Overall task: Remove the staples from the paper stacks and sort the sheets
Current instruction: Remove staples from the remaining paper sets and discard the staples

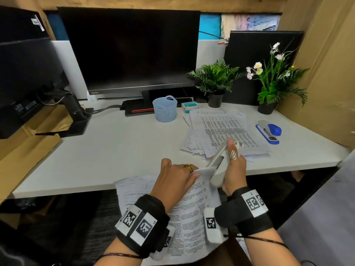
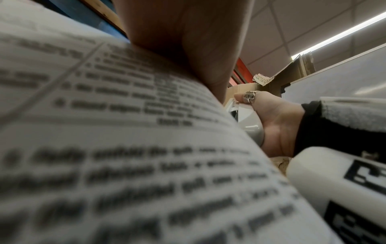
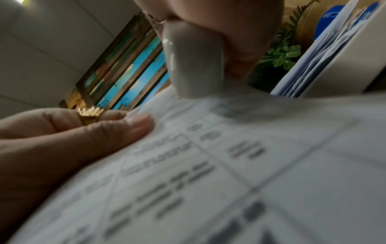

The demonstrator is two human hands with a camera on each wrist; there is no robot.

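A stapled stack of printed sheets hangs off the desk's near edge over my lap. My left hand pinches its top corner, thumb on the page. My right hand grips a long white staple remover, its rounded rear end in my palm and its front end at the pinched corner. The staple itself is hidden. In the left wrist view the blurred page fills the picture, with my right hand on the tool beyond it.
A loose pile of printed sheets lies on the white desk at the right. A blue stapler sits beside it. A pale blue basket, a small box, two potted plants and a dark monitor stand behind.
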